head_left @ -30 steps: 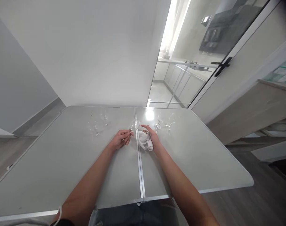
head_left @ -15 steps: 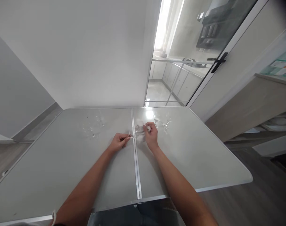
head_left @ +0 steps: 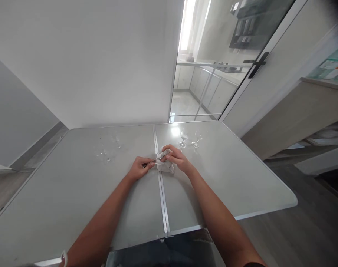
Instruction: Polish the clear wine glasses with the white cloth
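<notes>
My left hand (head_left: pixel 138 169) is closed, its thumb and fingers pinching the thin stem end of a clear wine glass (head_left: pixel 155 161). The glass lies sideways above the table's centre seam. A crumpled white cloth (head_left: pixel 166 167) covers most of its bowl. My right hand (head_left: pixel 177 158) grips this cloth, fingers curled over and partly into the bowl end. Cloth and fingers hide the rim. Beyond my right hand, a wine glass (head_left: pixel 182 144) stands upright with another wine glass (head_left: pixel 196 144) beside it.
The pale table (head_left: pixel 102 207) has a metal strip (head_left: pixel 163 207) across its middle. Clear, hard-to-see glasses (head_left: pixel 108 160) are on its left half. A white wall (head_left: pixel 115 66) meets the far edge, with a glass door (head_left: pixel 202 92) at the right.
The white cloth, bunched in my right hand before, now spreads over the glass bowl. My right hand's fingers have moved left onto the bowl. My left hand keeps its pinch.
</notes>
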`<state>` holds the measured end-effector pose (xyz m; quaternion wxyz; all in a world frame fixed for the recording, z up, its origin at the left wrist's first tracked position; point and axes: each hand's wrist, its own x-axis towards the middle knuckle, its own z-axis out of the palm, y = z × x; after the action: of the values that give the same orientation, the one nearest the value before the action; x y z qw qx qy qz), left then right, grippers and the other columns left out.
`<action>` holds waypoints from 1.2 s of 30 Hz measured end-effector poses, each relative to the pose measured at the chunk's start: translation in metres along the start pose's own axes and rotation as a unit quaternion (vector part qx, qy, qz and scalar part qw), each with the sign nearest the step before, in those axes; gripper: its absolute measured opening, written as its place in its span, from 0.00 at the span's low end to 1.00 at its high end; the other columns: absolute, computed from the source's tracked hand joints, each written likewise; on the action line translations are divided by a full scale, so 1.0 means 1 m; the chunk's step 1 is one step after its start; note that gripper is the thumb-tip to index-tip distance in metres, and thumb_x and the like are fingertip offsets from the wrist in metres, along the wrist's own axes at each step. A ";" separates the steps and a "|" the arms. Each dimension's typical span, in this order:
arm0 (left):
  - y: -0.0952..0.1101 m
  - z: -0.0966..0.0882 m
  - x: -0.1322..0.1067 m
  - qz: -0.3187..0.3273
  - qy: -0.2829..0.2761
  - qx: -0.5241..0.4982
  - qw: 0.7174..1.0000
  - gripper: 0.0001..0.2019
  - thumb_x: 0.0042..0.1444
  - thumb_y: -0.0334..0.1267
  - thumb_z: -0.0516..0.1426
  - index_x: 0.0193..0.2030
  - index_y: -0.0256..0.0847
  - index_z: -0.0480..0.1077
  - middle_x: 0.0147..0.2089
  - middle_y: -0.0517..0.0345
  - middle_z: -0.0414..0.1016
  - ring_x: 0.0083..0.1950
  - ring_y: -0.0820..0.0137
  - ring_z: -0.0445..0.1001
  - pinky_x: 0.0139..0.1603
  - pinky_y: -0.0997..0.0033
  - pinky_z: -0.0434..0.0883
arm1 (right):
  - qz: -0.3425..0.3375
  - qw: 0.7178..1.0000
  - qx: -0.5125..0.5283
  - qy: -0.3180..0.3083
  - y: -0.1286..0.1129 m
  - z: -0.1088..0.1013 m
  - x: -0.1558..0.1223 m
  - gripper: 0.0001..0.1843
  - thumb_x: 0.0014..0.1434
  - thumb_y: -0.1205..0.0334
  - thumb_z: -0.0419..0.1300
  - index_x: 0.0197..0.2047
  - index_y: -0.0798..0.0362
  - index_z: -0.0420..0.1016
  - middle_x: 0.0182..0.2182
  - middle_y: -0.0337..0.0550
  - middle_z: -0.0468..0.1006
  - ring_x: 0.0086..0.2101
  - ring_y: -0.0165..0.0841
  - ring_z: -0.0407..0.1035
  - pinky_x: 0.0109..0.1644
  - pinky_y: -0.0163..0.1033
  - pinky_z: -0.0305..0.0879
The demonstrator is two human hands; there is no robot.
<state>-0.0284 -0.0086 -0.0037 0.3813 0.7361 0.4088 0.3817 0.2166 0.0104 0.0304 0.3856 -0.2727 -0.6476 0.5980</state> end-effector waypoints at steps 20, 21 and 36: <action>-0.009 0.003 0.004 -0.026 0.081 -0.066 0.994 0.23 0.60 0.55 0.60 0.30 0.33 0.79 0.16 0.61 0.64 0.19 0.78 0.58 0.23 0.76 0.55 | -0.138 0.914 -0.135 0.356 0.006 -0.010 0.007 0.12 0.67 0.52 0.55 0.40 0.47 0.76 0.44 0.44 0.77 0.46 0.37 0.72 0.52 0.43 0.66; -0.009 0.003 0.004 -0.026 0.083 -0.065 0.994 0.23 0.60 0.55 0.60 0.30 0.33 0.79 0.16 0.61 0.63 0.19 0.78 0.58 0.22 0.76 0.55 | -0.129 0.906 -0.142 0.378 0.007 -0.010 0.007 0.12 0.67 0.51 0.54 0.41 0.47 0.76 0.41 0.42 0.77 0.43 0.37 0.72 0.49 0.42 0.66; -0.009 0.005 0.005 -0.027 0.093 -0.040 0.994 0.23 0.58 0.54 0.61 0.27 0.34 0.77 0.17 0.63 0.58 0.21 0.78 0.56 0.23 0.75 0.53 | -0.048 0.840 -0.270 0.468 -0.001 -0.003 -0.001 0.12 0.66 0.48 0.53 0.45 0.46 0.65 0.24 0.35 0.66 0.24 0.33 0.57 0.31 0.37 0.53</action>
<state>-0.0249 -0.0023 -0.0124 0.3810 0.6701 0.4463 0.4545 0.2202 0.0113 0.0313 0.5820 -0.5823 -0.5380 0.1811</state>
